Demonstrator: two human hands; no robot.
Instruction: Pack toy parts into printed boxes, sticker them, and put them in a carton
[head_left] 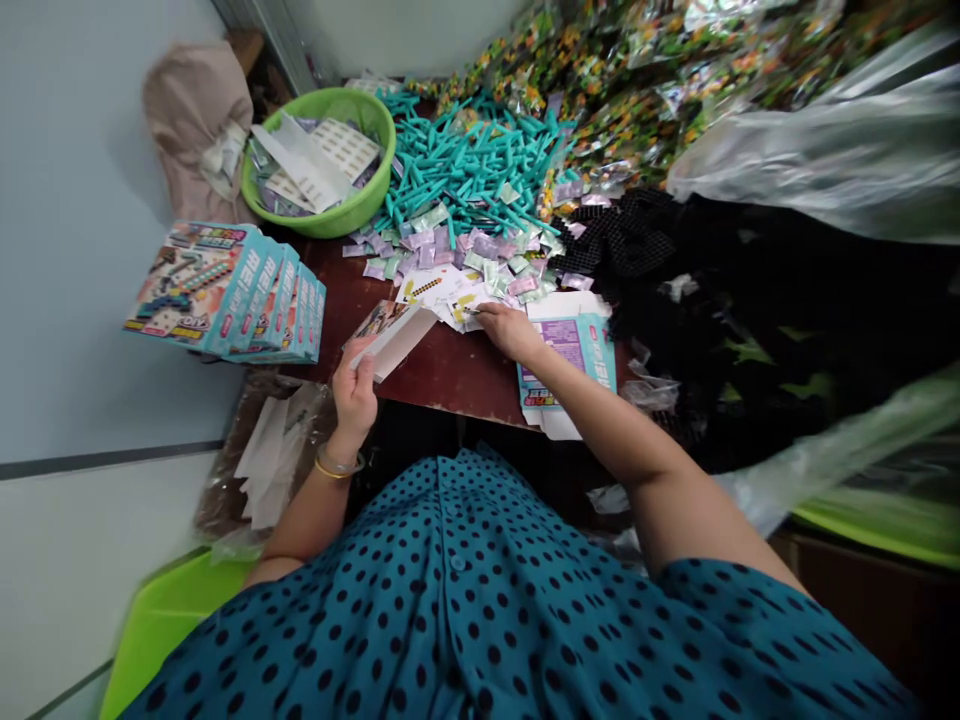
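My left hand (pixel 355 393) is closed round the near end of a small open box (pixel 395 342), which tilts over the table's front edge. Its white inner side faces up. My right hand (pixel 510 332) has its fingertips pinched at the edge of some printed white sheets (pixel 427 289) in the middle of the table. Just right of that hand lies a flattened blue and purple box (pixel 568 350) with its flaps out. Small lilac and green sachets (pixel 484 250) are spread behind the sheets.
A stack of boxes (pixel 225 290) stands at the left, below a green basket (pixel 330 215) of packets. Teal sticks (pixel 465 165) are heaped at the back, bagged orange-green pieces (pixel 622 90) behind right, black grid pieces (pixel 626 235) at right. A plastic bag (pixel 274 450) hangs lower left.
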